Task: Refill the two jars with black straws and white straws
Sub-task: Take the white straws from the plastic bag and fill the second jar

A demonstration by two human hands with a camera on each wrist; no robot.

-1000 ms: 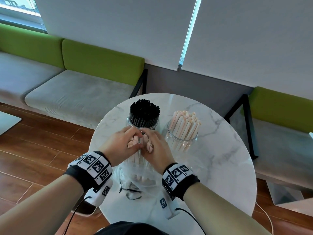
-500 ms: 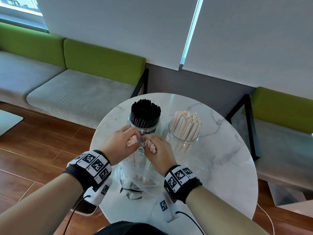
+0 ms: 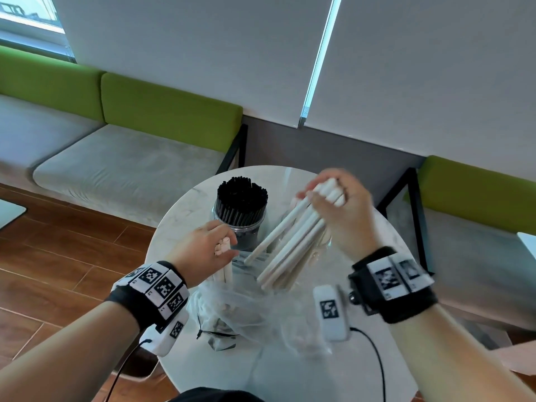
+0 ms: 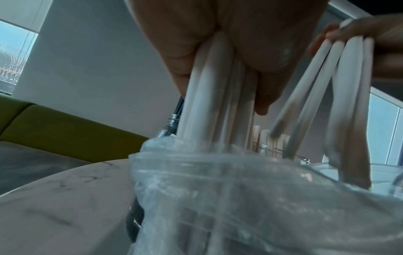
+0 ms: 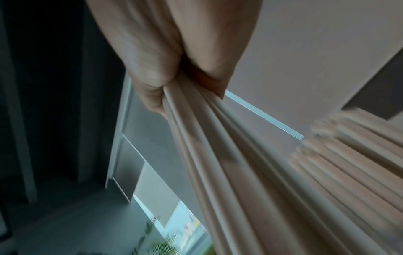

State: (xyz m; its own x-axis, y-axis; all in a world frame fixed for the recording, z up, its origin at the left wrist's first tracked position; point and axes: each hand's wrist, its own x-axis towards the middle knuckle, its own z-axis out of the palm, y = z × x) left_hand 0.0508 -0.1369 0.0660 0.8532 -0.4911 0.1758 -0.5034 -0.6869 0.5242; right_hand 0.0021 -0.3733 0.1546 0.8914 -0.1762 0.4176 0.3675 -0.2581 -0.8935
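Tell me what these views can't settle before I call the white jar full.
- White-straw jar: head view, right hand and its bunch of white straws cover it; the fill level is unreadable.
- Straws left in the plastic bag: crinkled film blurs the count.
- Right wrist view: motion blur; the straws' lower ends run off the frame.

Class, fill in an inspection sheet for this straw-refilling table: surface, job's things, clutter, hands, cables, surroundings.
Surface: round white marble table.
Job's things: jar of black straws, packed full; jar of white straws, mostly hidden in the head view; clear plastic bag with white straws standing in it.
Clutter: nothing seen beyond the bag.
Hands: left hand grips white straws at the bag mouth; right hand holds a lifted bundle of white straws in its grip.
Cables: black cables run from wrist units.
Surroundings: green-backed grey bench, wooden floor, white blinds.
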